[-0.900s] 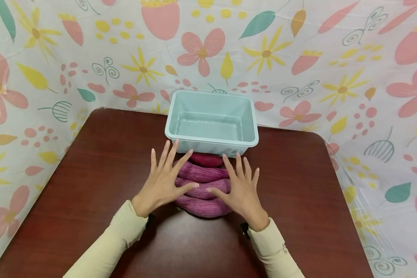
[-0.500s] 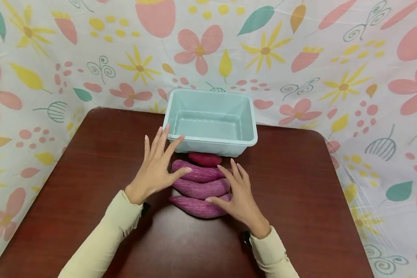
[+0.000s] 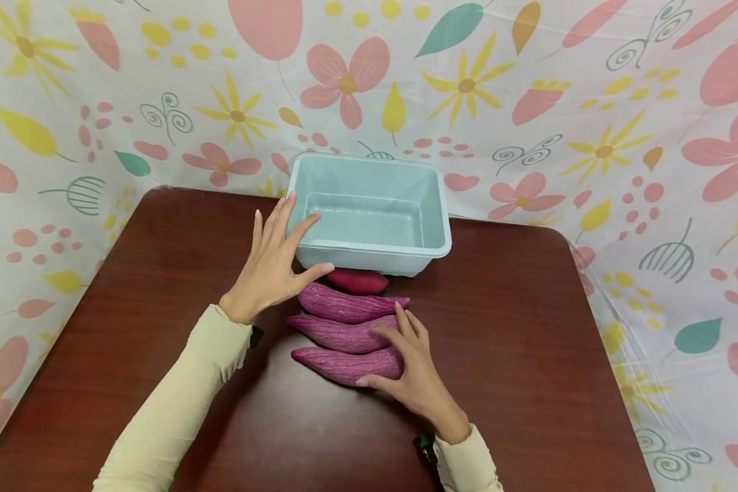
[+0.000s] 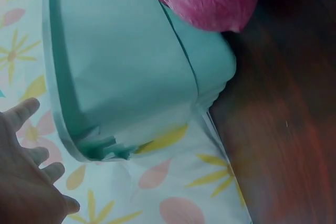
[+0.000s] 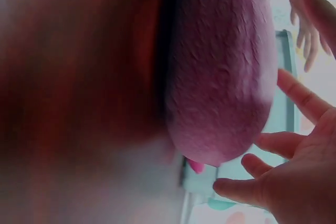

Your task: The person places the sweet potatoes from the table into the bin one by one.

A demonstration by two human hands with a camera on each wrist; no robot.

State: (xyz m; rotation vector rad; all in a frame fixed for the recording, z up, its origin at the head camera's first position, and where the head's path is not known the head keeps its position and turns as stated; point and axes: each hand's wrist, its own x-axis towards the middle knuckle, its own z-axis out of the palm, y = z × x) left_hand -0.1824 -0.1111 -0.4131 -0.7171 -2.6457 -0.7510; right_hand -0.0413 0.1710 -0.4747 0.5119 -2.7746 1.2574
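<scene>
Three long purple sweet potatoes lie side by side on the table in the head view: the front one [image 3: 335, 367], the middle one [image 3: 335, 335] and the back one [image 3: 338, 303]. A smaller dark-red one [image 3: 358, 281] lies behind them, against the light-blue bin [image 3: 375, 249]. My right hand [image 3: 421, 369] reaches over the right ends of the front two, thumb beside the front one, fingers spread. In the right wrist view its fingertips lie right at a sweet potato's side [image 5: 220, 77]. My left hand [image 3: 267, 263] is spread beside the bin's left front corner, holding nothing.
The bin stands at the far edge of the brown table [image 3: 516, 355], its open top upward. Behind it hangs a flower-printed cloth [image 3: 467, 157], which also runs down both sides of the table.
My left hand has moved away from the sweet potatoes, up and left toward the bin's corner. My right hand has come down nearer the front sweet potato. The sweet potatoes' left ends now show.
</scene>
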